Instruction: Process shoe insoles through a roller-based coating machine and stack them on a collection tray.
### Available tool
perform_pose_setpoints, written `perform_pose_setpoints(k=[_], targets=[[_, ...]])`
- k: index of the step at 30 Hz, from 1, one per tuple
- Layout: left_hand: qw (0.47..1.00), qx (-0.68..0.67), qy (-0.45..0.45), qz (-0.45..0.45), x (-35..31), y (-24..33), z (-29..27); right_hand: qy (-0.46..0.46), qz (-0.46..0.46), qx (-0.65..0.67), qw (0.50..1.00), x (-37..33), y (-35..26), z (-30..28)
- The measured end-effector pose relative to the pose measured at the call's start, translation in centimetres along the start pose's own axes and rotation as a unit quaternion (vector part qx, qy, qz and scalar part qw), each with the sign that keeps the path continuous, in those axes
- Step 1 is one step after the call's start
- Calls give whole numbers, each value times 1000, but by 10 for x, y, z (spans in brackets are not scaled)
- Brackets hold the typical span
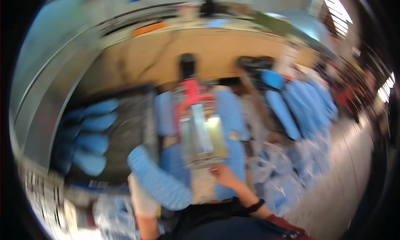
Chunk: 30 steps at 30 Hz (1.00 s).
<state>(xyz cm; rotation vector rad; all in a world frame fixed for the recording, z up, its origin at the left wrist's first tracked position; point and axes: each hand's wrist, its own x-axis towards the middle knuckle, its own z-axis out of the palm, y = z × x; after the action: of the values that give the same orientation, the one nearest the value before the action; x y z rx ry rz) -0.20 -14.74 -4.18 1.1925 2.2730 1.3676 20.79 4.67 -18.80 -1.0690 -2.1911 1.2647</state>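
Well, it's a blue sole at the heart of the action, tilted low in the view, just left of the middle, its textured face turned up to the camera. Behind it, and close against it, the left hand in a pale glove has it in its grip, though the fingers themselves are tucked out of sight behind the sole. Across to the right hand, bare, with a dark band at the wrist: its fingertips are up at the lower edge of a shiny metal plate, but blur covers them, so whether they pinch it or merely touch it, I cannot tell. Along that plate runs a pale blue strip, and a red frame rises at its far end. More blue soles flank the plate on both sides! Out to the left, a dark tray holds a fanned-out cluster of blue pieces; over on the right, a row of blue soles leans together, with clear plastic bags bunched below. And at the back, above a tan panel, there's an orange object on a cluttered ledge.
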Motion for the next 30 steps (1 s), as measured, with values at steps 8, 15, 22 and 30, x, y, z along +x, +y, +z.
perform_pose_setpoints(k=[8,15,22,30], targets=[[624,-700,234,-258,69,-79,-3,-189,56,80,977,26,1,39],[603,-700,279,-263,92,-96,5,-92,140,215,962,27,-27,69],[901,-240,282,-227,67,-104,-6,-64,246,464,848,36,0,62],[932,-169,301,-110,33,-74,-18,37,217,474,852,15,4,-7]])
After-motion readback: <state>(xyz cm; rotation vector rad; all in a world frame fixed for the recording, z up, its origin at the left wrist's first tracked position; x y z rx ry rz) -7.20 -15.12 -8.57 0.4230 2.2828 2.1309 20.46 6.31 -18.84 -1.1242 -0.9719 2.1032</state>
